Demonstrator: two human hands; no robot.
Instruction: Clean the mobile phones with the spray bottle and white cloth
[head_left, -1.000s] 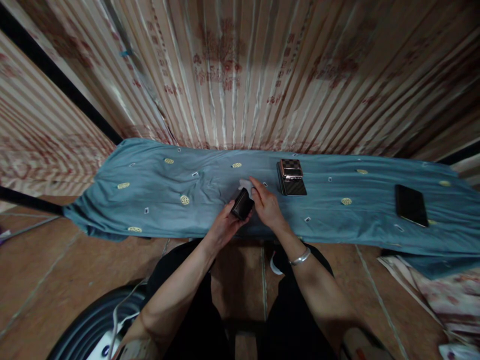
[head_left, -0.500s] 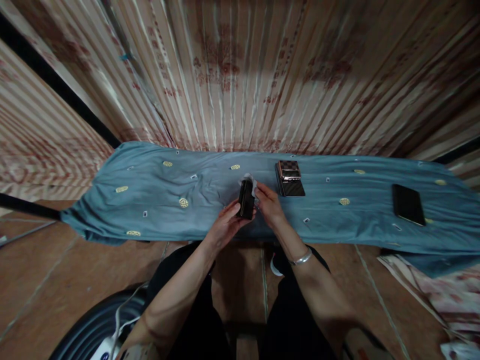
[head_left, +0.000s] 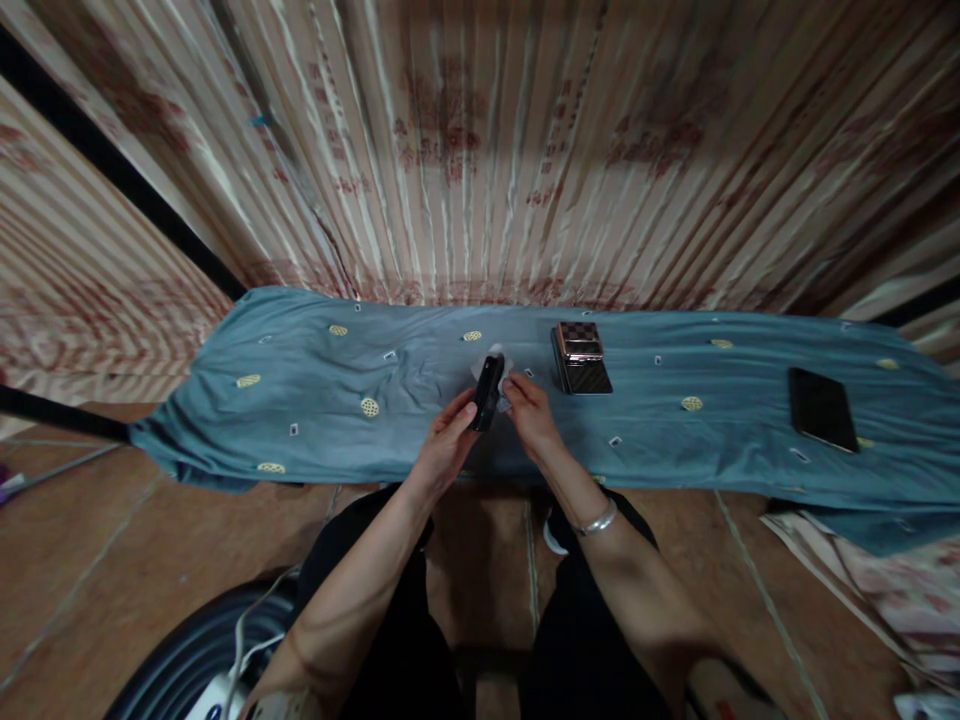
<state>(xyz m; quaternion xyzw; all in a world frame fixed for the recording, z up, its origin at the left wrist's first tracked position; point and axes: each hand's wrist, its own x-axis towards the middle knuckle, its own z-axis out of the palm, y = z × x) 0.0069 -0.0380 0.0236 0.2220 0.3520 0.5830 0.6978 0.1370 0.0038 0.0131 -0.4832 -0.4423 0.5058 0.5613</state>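
Fingers (head_left: 466, 412) of the left hand (head_left: 446, 450) grip a small black case (head_left: 486, 392) by its lower end, thumb on one side and the rest behind, so it stands almost upright above the middle of the table (head_left: 315, 410). Held that way, its side faces the right hand (head_left: 531, 420), which sits at about three o'clock from the case. That hand pinches a bit of white cloth (head_left: 501, 365) against the case's edge, seemingly to rub it; the left hand steadies while the right works. Part of the cloth pokes out behind the top of the case.

A blue sheet with small yellow marks covers the table, which would give a soft bed for whatever is set down. From the case, a second case (head_left: 581, 357) with a chequered lid lies flat at two o'clock, within easy reach. A dark phone (head_left: 822, 408) lies face down far off at three o'clock, well apart from the hands.

Count: two cases, one cloth, one phone, one silver bangle (head_left: 598, 521) on the right wrist.
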